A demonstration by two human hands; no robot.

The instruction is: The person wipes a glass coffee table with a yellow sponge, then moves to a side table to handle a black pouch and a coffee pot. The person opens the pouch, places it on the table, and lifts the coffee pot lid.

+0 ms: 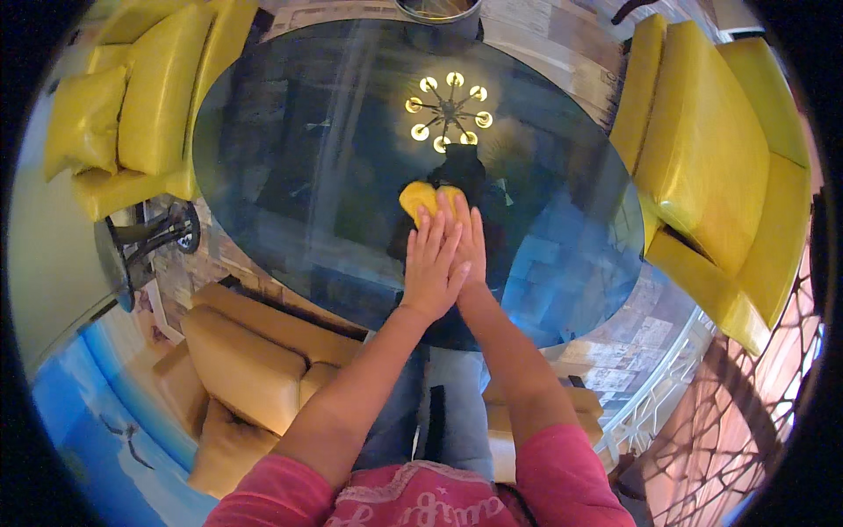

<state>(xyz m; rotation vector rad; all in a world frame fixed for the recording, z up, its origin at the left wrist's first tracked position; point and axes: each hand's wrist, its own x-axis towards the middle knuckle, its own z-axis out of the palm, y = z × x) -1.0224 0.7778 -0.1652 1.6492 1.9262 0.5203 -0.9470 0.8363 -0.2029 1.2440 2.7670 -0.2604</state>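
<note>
A yellow cloth [417, 196] lies bunched on the dark, glossy top of an oval table [276, 165]. Both hands are flat with fingers stretched forward, pressing on its near side. My left hand [431, 267] partly overlaps my right hand [471, 247], and its fingertips meet the cloth's near edge. The right fingertips rest on the cloth's right part. What lies under the palms is hidden. A lit chandelier and a dark silhouette are mirrored in the tabletop beyond the cloth.
Yellow sofas stand at the left [164, 92] and right [711, 145]. A tan sofa [247, 362] is at the near left, beside a small black side table [118, 253]. A round metallic container [440, 12] stands past the far edge. Netting [724, 428] hangs at the near right.
</note>
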